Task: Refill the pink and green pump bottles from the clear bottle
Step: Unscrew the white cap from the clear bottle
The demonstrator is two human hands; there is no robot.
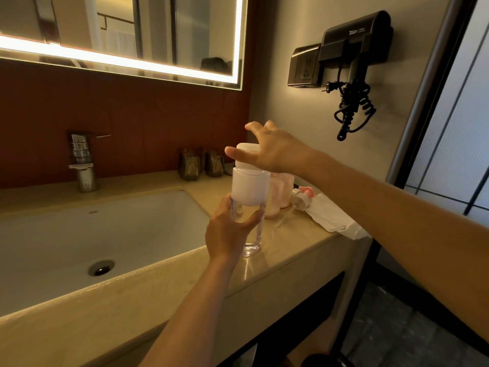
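Single head-worn wide-angle view. Faces forward and down across counter [291, 250], from above its level, close, at arm's reach. Mid-frame: left hand [227, 231] and right hand [270, 152] at clear bottle [250, 189]. Lower left: sink [105, 229]. Top left: mirror [132, 27]. Upper right: hair dryer [354, 41].

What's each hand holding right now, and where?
Left hand grips the clear bottle by its lower body. Right hand touches the white cap, fingers spread, not gripping.

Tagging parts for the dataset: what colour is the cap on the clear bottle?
White. The cap of the clear bottle shows best in the head view.
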